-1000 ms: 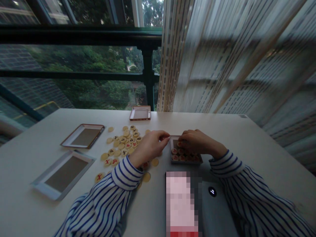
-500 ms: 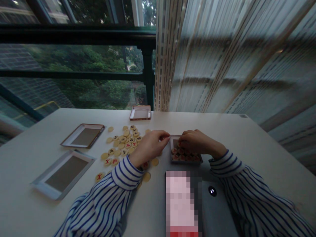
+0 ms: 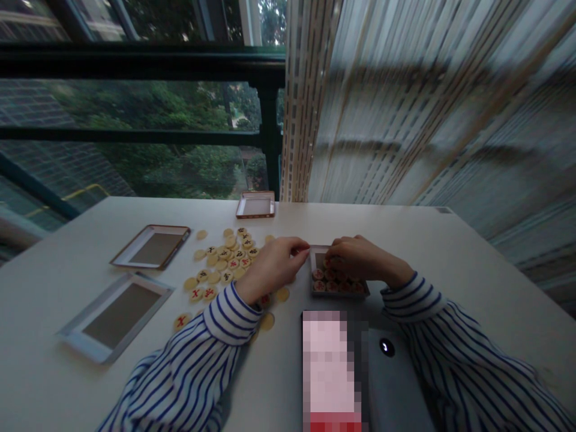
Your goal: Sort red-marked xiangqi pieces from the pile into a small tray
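Right hand [image 3: 360, 258] bent over the box [image 3: 339, 294], right of centre, fingers down among red-marked discs [image 3: 332, 287]; whether they're gripping one, can't tell! Left hand [image 3: 279, 262] at its far-left corner, fingertips near together, hold unclear. Leftward, loose discs [image 3: 233, 264], characters red and black, too small to read. Table [image 3: 454, 270] spreads wide rightward, far edge beyond the box.

round red-marked pieces [image 3: 332, 287] lie flat in rows — inside a shallow open box [image 3: 320, 260].

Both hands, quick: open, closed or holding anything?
Left hand: curled at the open box; grip can't be told.
Right hand: curled over xiangqi pieces inside; whether it grips one can't be told.
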`<control>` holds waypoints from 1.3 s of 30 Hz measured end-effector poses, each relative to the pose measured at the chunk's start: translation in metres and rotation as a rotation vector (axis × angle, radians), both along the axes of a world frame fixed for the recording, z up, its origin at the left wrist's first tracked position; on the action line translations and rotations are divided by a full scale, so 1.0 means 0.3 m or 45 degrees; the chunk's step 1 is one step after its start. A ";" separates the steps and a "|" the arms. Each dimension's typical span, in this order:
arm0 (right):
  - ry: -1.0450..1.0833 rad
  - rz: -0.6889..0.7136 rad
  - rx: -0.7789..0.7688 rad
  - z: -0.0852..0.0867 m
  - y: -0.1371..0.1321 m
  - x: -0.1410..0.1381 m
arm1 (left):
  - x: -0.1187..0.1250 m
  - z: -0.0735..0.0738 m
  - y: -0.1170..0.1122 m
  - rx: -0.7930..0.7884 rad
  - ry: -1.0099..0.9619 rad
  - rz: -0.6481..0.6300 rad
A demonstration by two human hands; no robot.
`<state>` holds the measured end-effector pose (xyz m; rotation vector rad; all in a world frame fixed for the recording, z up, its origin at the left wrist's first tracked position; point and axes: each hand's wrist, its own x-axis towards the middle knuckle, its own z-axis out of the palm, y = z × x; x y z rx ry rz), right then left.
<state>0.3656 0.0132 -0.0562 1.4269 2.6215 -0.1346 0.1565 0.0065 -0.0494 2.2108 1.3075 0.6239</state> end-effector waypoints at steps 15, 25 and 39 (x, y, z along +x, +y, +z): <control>0.009 0.030 0.026 -0.012 0.004 0.011 | 0.000 0.002 -0.002 -0.011 0.008 -0.010; -0.008 0.039 0.020 -0.007 -0.002 0.009 | -0.001 -0.001 0.000 -0.006 0.011 -0.006; -0.018 0.024 0.026 -0.018 0.005 0.012 | 0.000 0.001 -0.003 -0.008 0.014 -0.010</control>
